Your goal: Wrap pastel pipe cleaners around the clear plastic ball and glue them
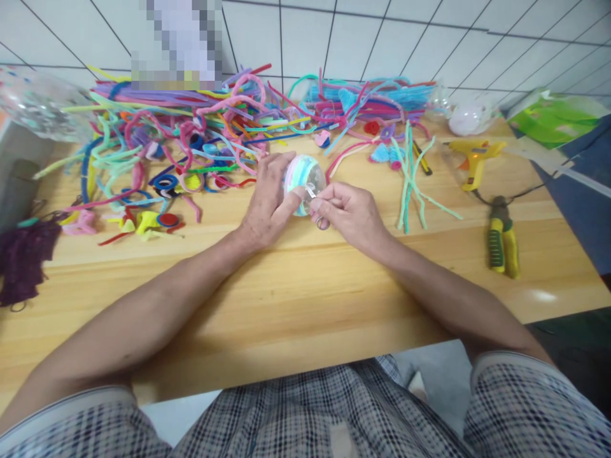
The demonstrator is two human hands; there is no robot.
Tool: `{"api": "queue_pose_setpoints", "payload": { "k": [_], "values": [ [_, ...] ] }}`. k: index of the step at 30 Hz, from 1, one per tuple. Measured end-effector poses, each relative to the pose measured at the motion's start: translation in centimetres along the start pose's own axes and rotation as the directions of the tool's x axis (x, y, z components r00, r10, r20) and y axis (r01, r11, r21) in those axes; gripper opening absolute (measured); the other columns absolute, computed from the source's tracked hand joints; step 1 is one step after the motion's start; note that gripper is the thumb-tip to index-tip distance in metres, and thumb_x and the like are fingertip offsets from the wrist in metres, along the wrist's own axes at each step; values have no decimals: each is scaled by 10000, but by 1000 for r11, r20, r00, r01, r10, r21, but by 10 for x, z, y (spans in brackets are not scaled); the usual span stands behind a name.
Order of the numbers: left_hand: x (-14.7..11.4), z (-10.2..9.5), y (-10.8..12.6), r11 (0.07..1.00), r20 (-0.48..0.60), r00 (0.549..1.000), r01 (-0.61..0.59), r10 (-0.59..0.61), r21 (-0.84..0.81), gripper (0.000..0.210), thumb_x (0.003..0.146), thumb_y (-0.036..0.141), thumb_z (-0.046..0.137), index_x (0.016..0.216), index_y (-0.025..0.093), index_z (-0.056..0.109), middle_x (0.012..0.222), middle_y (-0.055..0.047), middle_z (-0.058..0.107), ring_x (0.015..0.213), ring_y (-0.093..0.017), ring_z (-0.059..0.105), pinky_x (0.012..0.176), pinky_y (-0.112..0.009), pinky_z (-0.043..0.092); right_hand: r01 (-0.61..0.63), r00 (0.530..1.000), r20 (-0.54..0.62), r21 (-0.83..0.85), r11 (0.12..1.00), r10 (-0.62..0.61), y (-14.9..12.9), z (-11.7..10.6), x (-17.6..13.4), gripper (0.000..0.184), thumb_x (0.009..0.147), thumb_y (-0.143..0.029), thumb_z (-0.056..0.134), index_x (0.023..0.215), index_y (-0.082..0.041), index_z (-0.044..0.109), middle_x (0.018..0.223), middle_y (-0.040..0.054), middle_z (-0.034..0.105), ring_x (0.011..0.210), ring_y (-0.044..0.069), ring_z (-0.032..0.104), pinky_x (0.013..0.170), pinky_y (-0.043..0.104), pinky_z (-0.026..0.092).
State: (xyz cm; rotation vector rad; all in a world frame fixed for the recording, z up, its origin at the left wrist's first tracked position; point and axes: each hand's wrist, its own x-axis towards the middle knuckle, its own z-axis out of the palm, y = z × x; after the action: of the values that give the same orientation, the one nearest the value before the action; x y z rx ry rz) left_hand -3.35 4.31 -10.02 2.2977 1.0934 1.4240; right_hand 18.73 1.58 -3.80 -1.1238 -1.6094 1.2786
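Observation:
Near the middle of the table, my left hand (pixel 273 200) is closed around the side of a rounded object with pastel stripes (pixel 300 170) in mint, blue and lilac. Its right part looks clear or silvery. My right hand (pixel 351 213) pinches a small silver metal piece (pixel 311 190) against that side. A metal ring (pixel 323 222) hangs just below the fingertips, and I cannot make out whether it belongs to a key ring or a small tool. Palm and fingers hide part of the striped object.
Tangled pipe cleaners (pixel 229 117) lie along the back. Mint pipe cleaners (pixel 411 184) sit to the right, near a yellow glue gun (pixel 475 159) and green-yellow pliers (pixel 502 242). A purple tassel (pixel 26 261) is at the left edge, clear balls (pixel 470 117) at the back right.

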Motion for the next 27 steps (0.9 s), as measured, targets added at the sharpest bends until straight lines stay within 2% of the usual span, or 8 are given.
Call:
{"api": "queue_pose_setpoints", "payload": {
  "k": [7,11,15,20,24,27],
  "values": [
    [-1,0,0,1000,26,999,21,-20,-15,668,1149,730,446,1659,297,451,1612,-168,586,1549,-381,534,1396,-643,354,-82,996,40,140,987,77,0,3,5,594,736,-741,978,762,-231,676,714,11,800,554,119,664,563,276,579],
    [-1,-1,-1,1000,22,1000,7,-7,-11,659,1157,713,445,1660,286,446,1615,-168,591,1563,-387,524,1399,-642,343,-59,998,17,217,974,57,2,7,3,643,699,-802,971,760,-233,677,692,-1,782,543,112,645,551,273,575],
    [-1,-1,-1,1000,27,1000,8,-8,-14,659,1156,717,445,1654,285,445,1616,-169,593,1564,-392,528,1393,-646,351,-7,1000,-25,232,973,13,6,9,-2,618,759,-805,933,797,-239,686,739,-1,793,587,117,666,584,277,600],
    [-1,0,0,1000,11,1000,18,-18,-7,659,1152,729,443,1644,291,456,1601,-172,598,1544,-374,545,1394,-637,363,-13,1000,4,156,988,12,7,8,-3,539,851,-730,899,806,-239,681,726,-3,787,581,117,667,581,275,594],
    [-1,-1,-2,999,19,999,30,-29,-26,665,1143,744,451,1641,303,466,1598,-159,604,1560,-371,532,1396,-627,368,-23,1000,-13,95,995,25,4,8,-1,518,858,-689,908,778,-240,663,704,-12,780,557,110,650,575,269,572],
    [-1,-3,-3,999,32,999,31,-30,-30,660,1147,734,449,1651,307,459,1620,-159,589,1572,-381,521,1391,-634,374,-10,1000,-21,125,992,13,5,11,-2,537,836,-713,921,786,-239,673,694,-14,780,555,111,650,573,268,569]
  ]
}}
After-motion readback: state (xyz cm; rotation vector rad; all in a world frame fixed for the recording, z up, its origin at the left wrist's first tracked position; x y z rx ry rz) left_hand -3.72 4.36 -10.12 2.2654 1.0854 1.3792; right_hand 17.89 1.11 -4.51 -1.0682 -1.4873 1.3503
